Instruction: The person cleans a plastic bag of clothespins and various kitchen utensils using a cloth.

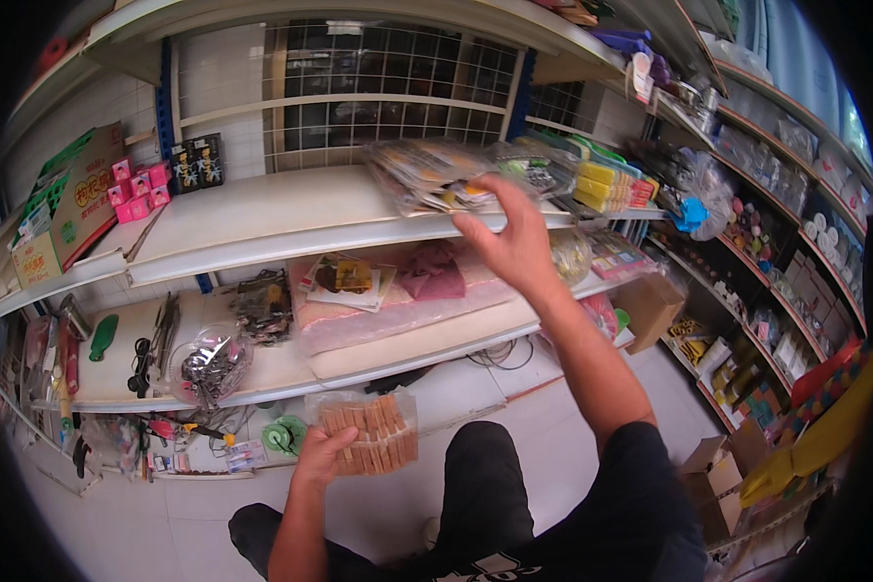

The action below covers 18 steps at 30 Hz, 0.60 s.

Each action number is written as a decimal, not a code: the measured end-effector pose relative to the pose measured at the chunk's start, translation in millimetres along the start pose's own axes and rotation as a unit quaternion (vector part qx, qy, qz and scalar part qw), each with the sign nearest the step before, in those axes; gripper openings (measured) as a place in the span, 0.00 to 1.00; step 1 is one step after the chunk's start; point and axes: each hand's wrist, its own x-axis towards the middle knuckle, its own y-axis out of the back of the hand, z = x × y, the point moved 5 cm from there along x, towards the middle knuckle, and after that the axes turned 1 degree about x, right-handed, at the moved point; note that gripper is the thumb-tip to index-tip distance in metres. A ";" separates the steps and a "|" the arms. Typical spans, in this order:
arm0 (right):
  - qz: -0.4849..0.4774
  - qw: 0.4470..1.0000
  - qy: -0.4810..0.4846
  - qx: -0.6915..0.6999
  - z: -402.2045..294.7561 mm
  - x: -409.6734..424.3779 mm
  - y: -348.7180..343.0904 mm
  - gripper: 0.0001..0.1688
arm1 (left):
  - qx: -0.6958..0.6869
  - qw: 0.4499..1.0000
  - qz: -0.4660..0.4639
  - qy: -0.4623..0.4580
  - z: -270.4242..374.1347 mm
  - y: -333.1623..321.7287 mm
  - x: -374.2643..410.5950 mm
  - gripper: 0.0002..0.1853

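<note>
My left hand (320, 452) grips a clear plastic bag of wooden clothes pegs (371, 433) by its left edge, with the thumb on top. The pegs lie in rows, low in front of the shelves. Up at the middle shelf, my right hand (511, 236) has its thumb and fingers apart and nothing visible between them. It is at the front right of a stack of flat items in clear plastic packaging (425, 167). The fingertips are slightly blurred, and whether they touch the stack I cannot tell. A bag with green and white contents (535, 169) lies just behind that hand.
Pink boxes (140, 190) and a printed carton (73, 196) stand on the left of the middle shelf (262, 211). Below are a pink packaged textile (400, 295) and a clear tub of metal items (211, 367). More shelving (756, 276) runs along the right, with an open cardboard box (716, 476).
</note>
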 end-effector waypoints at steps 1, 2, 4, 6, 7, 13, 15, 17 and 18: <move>-0.005 0.999 0.023 -0.029 -6.0 18.3 -7.3 0.27 | 0.000 1.000 -0.002 0.003 1.3 1.8 0.1 0.20; -0.009 0.997 0.046 -0.056 -12.0 36.0 -18.3 0.27 | 0.001 1.000 -0.001 0.004 4.2 4.6 -0.8 0.20; -0.047 0.991 0.059 -0.112 -16.3 63.8 -47.9 0.28 | -0.002 1.000 -0.009 -0.007 10.6 7.6 -5.3 0.21; -0.115 0.979 0.041 -0.165 -14.5 85.8 -88.3 0.30 | -0.004 1.000 -0.021 -0.020 19.0 8.2 -7.1 0.22; -0.145 0.963 0.025 -0.225 -3.1 92.2 -106.9 0.32 | -0.007 0.999 -0.022 -0.023 18.3 8.2 -6.9 0.22; -0.256 0.905 -0.125 -0.317 94.4 134.0 -106.0 0.40 | 0.013 0.999 -0.036 0.016 13.9 13.5 -6.1 0.21; -0.287 0.903 -0.201 -0.249 120.3 137.9 -100.8 0.42 | 0.010 0.999 -0.035 0.013 18.3 22.0 -13.4 0.20; -0.281 0.916 -0.255 -0.130 147.5 135.7 -102.2 0.44 | -0.003 1.000 -0.028 0.004 21.4 30.2 -18.8 0.19; -0.316 0.893 -0.285 -0.150 154.0 133.7 -94.6 0.46 | 0.008 1.000 -0.019 0.020 19.7 34.0 -16.0 0.19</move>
